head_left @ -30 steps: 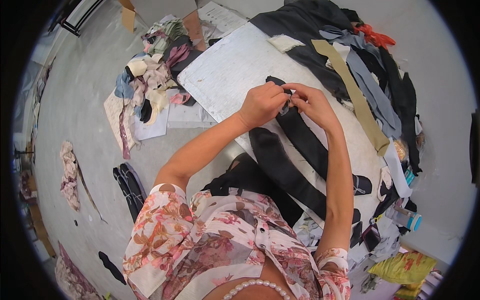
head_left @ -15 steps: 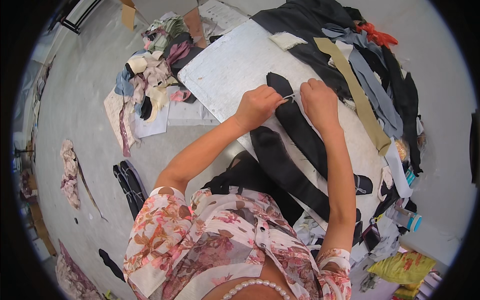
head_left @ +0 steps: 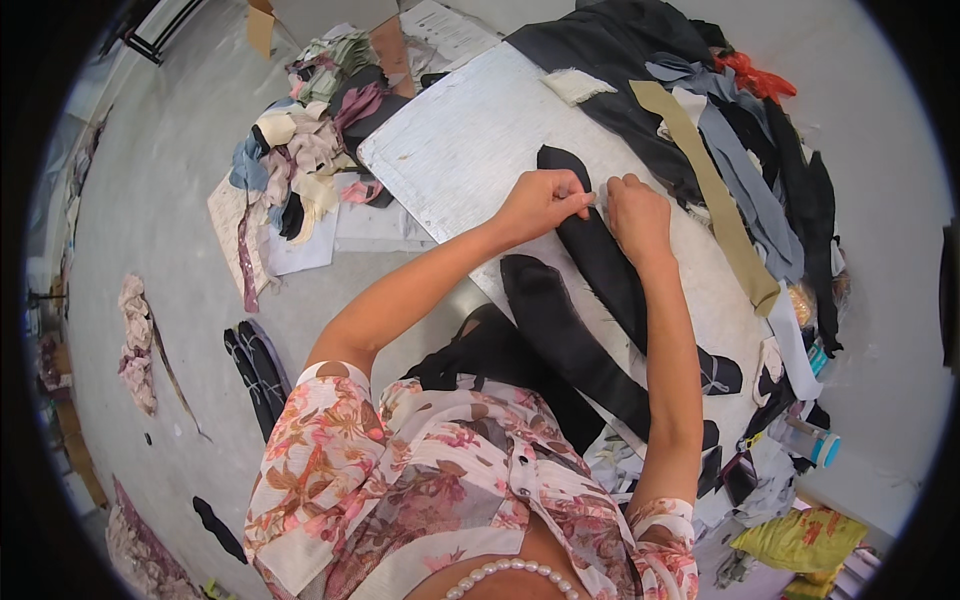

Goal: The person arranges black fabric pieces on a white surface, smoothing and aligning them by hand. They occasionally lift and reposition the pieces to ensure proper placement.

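Note:
A long black fabric bundle (head_left: 602, 262) lies slantwise on the white tabletop, its far end pointed. Above that far end, my left hand (head_left: 545, 207) is closed in a pinch, thumb and forefinger on a thin pale string, most of which the fingers hide. My right hand (head_left: 640, 215) is closed just beside it, on the right of the bundle, its fingertips curled in at the string. A second black fabric strip (head_left: 565, 325) lies alongside, nearer to me, partly over the table's edge. Grey string (head_left: 716, 376) is tied around the bundle's near end, past my right forearm.
The white tabletop (head_left: 440, 130) has its corner at the left. Dark fabric (head_left: 640, 60), a khaki strip (head_left: 705, 180) and grey-blue strips (head_left: 750, 190) pile up along its right side. Scraps (head_left: 310, 150) heap at the far left. Tied black bundles (head_left: 258, 370) lie low at my left.
My hands have drawn slightly closer together over the bundle's far end. The left has shifted right and its fingers turned, covering string that showed earlier; the right has come down a little.

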`<state>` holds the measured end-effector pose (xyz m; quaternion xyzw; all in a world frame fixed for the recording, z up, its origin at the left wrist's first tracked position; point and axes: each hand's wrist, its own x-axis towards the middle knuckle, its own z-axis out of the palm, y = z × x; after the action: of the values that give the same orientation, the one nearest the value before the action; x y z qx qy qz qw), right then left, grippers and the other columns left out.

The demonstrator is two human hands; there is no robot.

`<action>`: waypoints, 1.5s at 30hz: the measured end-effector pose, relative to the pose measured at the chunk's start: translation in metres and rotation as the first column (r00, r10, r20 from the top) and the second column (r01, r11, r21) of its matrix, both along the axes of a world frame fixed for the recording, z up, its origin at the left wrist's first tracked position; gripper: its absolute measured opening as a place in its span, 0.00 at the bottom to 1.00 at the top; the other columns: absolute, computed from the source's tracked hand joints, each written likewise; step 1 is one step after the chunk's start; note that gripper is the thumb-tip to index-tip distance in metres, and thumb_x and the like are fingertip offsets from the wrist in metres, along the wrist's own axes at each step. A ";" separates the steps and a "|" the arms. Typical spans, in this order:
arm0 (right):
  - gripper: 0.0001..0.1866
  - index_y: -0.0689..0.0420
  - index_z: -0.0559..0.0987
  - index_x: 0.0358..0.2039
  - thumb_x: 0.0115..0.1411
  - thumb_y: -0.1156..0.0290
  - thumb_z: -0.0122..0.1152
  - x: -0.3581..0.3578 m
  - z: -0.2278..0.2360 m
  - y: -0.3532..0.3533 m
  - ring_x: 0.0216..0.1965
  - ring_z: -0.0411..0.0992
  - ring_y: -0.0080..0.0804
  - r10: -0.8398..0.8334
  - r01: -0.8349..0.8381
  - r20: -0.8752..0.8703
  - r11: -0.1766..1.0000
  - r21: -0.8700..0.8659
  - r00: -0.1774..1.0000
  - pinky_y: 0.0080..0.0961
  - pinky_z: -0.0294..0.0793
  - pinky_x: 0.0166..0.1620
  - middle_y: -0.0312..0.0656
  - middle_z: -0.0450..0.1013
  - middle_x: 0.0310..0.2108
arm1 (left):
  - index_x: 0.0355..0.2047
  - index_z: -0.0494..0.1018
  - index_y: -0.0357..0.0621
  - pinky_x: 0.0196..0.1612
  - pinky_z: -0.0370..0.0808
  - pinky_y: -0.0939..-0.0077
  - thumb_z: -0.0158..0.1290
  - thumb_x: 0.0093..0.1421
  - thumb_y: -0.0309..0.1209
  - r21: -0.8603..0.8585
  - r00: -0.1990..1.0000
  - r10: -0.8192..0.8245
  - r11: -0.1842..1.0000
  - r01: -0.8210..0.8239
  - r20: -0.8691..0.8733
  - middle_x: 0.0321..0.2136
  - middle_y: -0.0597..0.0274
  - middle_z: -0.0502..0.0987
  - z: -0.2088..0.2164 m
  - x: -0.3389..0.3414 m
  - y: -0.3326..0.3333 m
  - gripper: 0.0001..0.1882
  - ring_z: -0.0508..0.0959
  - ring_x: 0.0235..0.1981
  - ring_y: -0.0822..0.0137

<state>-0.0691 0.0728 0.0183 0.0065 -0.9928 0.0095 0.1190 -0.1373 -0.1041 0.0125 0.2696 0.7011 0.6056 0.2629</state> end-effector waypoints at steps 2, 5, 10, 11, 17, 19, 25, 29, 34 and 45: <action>0.03 0.57 0.76 0.27 0.50 0.74 0.59 0.002 0.001 0.006 0.33 0.76 0.43 -0.009 0.009 -0.006 1.000 0.013 1.000 0.38 0.75 0.33 0.44 0.73 0.28 | 0.25 0.75 0.41 0.23 0.66 0.84 0.59 0.61 0.36 -0.016 1.000 0.029 0.999 -0.029 0.011 0.24 0.68 0.81 -0.004 -0.002 0.002 0.13 0.69 0.20 0.82; 0.03 0.58 0.76 0.27 0.51 0.73 0.59 0.008 0.009 0.006 0.31 0.76 0.43 -0.018 0.016 -0.050 0.998 -0.055 0.999 0.38 0.74 0.32 0.44 0.74 0.27 | 0.27 0.77 0.40 0.23 0.66 0.85 0.61 0.59 0.35 -0.002 0.994 0.067 0.998 -0.067 0.083 0.22 0.68 0.80 -0.002 -0.002 0.002 0.11 0.69 0.19 0.81; 0.06 0.60 0.78 0.27 0.50 0.71 0.59 0.017 0.040 0.010 0.20 0.72 0.36 0.072 0.065 0.231 0.842 -0.535 0.970 0.32 0.71 0.27 0.44 0.75 0.21 | 0.30 0.80 0.37 0.25 0.69 0.84 0.63 0.55 0.28 0.021 0.994 0.087 0.996 -0.086 -0.061 0.22 0.68 0.80 -0.012 -0.001 0.008 0.07 0.72 0.20 0.81; 0.07 0.60 0.78 0.27 0.51 0.70 0.60 0.015 0.034 0.012 0.19 0.71 0.33 0.127 0.114 0.306 0.743 -0.659 0.943 0.29 0.70 0.26 0.43 0.75 0.20 | 0.30 0.80 0.37 0.25 0.70 0.84 0.63 0.53 0.27 0.010 0.994 0.079 0.997 -0.078 -0.081 0.22 0.68 0.80 -0.012 0.000 0.009 0.06 0.73 0.21 0.80; 0.04 0.61 0.79 0.32 0.58 0.75 0.60 0.015 0.048 -0.005 0.20 0.64 0.14 0.222 0.237 0.341 0.390 -0.890 0.914 0.16 0.63 0.24 0.33 0.75 0.24 | 0.31 0.80 0.39 0.27 0.73 0.77 0.60 0.50 0.22 0.007 0.898 0.075 0.997 -0.080 -0.434 0.24 0.58 0.80 -0.010 0.006 0.010 0.06 0.78 0.22 0.70; 0.07 0.60 0.79 0.37 0.56 0.79 0.59 0.018 0.048 -0.003 0.21 0.64 0.14 0.088 0.015 0.082 0.584 -0.812 0.993 0.17 0.63 0.25 0.34 0.77 0.29 | 0.31 0.80 0.39 0.28 0.73 0.76 0.59 0.51 0.22 0.045 0.830 0.080 0.997 -0.067 -0.552 0.25 0.58 0.80 -0.013 0.006 0.009 0.05 0.79 0.24 0.66; 0.12 0.57 0.79 0.40 0.53 0.81 0.60 0.011 0.031 0.001 0.32 0.75 0.46 0.217 -0.228 -0.096 0.745 -0.627 0.971 0.35 0.74 0.36 0.44 0.76 0.36 | 0.29 0.81 0.40 0.29 0.74 0.74 0.61 0.52 0.23 0.125 0.817 0.109 0.991 -0.046 -0.566 0.27 0.60 0.82 -0.012 0.002 0.009 0.04 0.80 0.25 0.67; 0.05 0.56 0.80 0.34 0.56 0.74 0.59 0.021 0.021 0.008 0.32 0.75 0.45 0.180 -0.213 -0.115 0.852 -0.479 0.977 0.35 0.74 0.35 0.42 0.75 0.30 | 0.29 0.79 0.36 0.30 0.78 0.77 0.62 0.54 0.22 -0.020 0.994 -0.029 0.999 0.031 0.107 0.29 0.56 0.82 0.002 -0.013 0.009 0.03 0.81 0.26 0.70; 0.05 0.56 0.80 0.30 0.57 0.71 0.58 0.032 0.030 -0.005 0.31 0.75 0.43 0.232 -0.229 -0.014 0.944 -0.239 0.973 0.35 0.73 0.34 0.41 0.75 0.28 | 0.29 0.76 0.34 0.32 0.81 0.78 0.62 0.54 0.21 0.040 0.880 -0.091 0.996 0.081 0.466 0.29 0.53 0.82 0.004 -0.030 0.002 0.05 0.82 0.28 0.67; 0.06 0.57 0.81 0.33 0.55 0.71 0.61 0.008 0.017 -0.005 0.32 0.76 0.42 0.083 -0.007 0.096 0.793 -0.609 0.992 0.32 0.73 0.36 0.42 0.77 0.31 | 0.27 0.77 0.49 0.26 0.72 0.71 0.57 0.48 0.22 0.174 0.506 0.217 0.976 -0.130 -0.835 0.22 0.66 0.73 -0.009 0.000 0.012 0.07 0.76 0.27 0.64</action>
<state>-0.0611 0.0682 0.0356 -0.0089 -0.9420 0.3309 0.0556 -0.1378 -0.0920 0.0040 0.4699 0.7358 0.4507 -0.1862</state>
